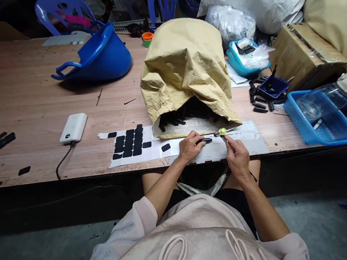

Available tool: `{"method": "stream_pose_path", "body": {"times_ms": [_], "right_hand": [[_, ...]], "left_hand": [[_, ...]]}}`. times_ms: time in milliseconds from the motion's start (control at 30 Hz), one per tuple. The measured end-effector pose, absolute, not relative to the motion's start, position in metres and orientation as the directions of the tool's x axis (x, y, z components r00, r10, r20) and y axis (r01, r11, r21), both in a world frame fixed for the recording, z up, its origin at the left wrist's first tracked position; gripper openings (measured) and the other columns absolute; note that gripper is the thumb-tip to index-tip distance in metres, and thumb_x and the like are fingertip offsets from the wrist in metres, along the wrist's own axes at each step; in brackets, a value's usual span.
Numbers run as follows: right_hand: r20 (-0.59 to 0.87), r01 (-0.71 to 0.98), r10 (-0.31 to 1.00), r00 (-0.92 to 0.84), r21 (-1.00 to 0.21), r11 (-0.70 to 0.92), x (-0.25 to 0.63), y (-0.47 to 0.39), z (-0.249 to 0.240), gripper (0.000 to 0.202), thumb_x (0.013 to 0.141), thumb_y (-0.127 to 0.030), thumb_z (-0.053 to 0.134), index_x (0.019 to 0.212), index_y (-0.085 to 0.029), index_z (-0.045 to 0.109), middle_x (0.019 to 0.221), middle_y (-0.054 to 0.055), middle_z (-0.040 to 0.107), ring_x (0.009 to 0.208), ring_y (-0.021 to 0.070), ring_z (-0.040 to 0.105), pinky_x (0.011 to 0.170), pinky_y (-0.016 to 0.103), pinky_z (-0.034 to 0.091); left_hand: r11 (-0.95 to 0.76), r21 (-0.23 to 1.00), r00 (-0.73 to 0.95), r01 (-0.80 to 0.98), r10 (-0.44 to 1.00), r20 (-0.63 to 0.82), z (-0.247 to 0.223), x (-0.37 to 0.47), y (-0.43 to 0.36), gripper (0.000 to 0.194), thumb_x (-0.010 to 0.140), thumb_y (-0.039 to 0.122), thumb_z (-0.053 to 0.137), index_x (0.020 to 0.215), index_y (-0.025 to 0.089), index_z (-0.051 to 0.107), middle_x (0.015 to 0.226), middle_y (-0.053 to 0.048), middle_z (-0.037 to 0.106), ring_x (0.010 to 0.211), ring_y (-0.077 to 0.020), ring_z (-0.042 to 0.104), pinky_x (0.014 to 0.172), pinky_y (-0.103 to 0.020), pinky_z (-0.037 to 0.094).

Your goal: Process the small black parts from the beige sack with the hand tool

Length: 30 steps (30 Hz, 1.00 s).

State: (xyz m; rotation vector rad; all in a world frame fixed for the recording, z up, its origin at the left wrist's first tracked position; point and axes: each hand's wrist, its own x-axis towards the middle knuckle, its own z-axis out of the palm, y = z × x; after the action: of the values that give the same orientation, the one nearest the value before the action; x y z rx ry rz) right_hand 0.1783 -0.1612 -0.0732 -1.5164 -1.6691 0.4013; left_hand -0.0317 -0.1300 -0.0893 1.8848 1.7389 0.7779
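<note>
At the wooden desk [38, 102], the left hand [190, 147] pinches a slim black plastic strip [204, 140]. The right hand [236, 156] is closed around a small green-tipped tool [221, 132], its tip just beside the strip.

The person is wearing a pale pinkish-white top [210, 242] of soft, slightly shiny cloth that is bunching in loose folds across the chest. Two cream drawstring cords [174, 255] are lying on its front, one looping at the left and the other running in long curves at the right. The sleeves [138, 222] are ending near the elbows, leaving both forearms bare. Below the top, dark shorts or a dark skirt [240, 200] are showing at the lap. No rings, watch or gloves are showing on the left hand [190, 147] or the right hand [237, 156].
</note>
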Motion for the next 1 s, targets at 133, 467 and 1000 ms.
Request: {"method": "stream_pose_path", "body": {"times_ms": [133, 467, 1000], "right_hand": [[0.343, 0.703, 0.937, 0.057, -0.681, 0.206, 0.176, -0.166, -0.075, 0.038, 0.106, -0.036, 0.050, 0.131, -0.027, 0.076, 0.096, 0.006, 0.072, 0.091, 0.0200, 0.068, 0.082, 0.031, 0.054], [0.378, 0.787, 0.926, -0.009, -0.568, 0.240, 0.169, -0.174, -0.079, 0.038, 0.108, -0.032, 0.048, 0.134, -0.030, 0.075, 0.092, 0.005, 0.069, 0.088, 0.0177, 0.066, 0.076, 0.026, 0.050], [0.476, 0.789, 0.880, 0.006, -0.543, 0.288, 0.164, -0.167, -0.067, 0.040, 0.109, -0.033, 0.045, 0.134, -0.030, 0.075, 0.091, 0.006, 0.067, 0.087, 0.0183, 0.065, 0.082, 0.028, 0.052]], "left_hand": [[-0.121, 0.665, 0.062, 0.737, 0.992, 0.112, -0.091, -0.033, -0.131, 0.017, 0.093, 0.026, 0.074, 0.108, 0.032, 0.082, 0.103, 0.003, 0.072, 0.094, -0.0143, 0.070, 0.078, -0.025, 0.051], [-0.160, 0.623, 0.125, 0.766, 0.987, 0.100, -0.091, -0.034, -0.132, 0.017, 0.098, 0.029, 0.070, 0.108, 0.034, 0.082, 0.102, 0.002, 0.071, 0.096, -0.0149, 0.068, 0.078, -0.025, 0.049], [-0.133, 0.620, 0.082, 0.773, 0.990, 0.111, -0.089, -0.031, -0.132, 0.019, 0.103, 0.032, 0.063, 0.113, 0.030, 0.078, 0.109, -0.001, 0.071, 0.100, -0.0174, 0.070, 0.081, -0.025, 0.050]]}}
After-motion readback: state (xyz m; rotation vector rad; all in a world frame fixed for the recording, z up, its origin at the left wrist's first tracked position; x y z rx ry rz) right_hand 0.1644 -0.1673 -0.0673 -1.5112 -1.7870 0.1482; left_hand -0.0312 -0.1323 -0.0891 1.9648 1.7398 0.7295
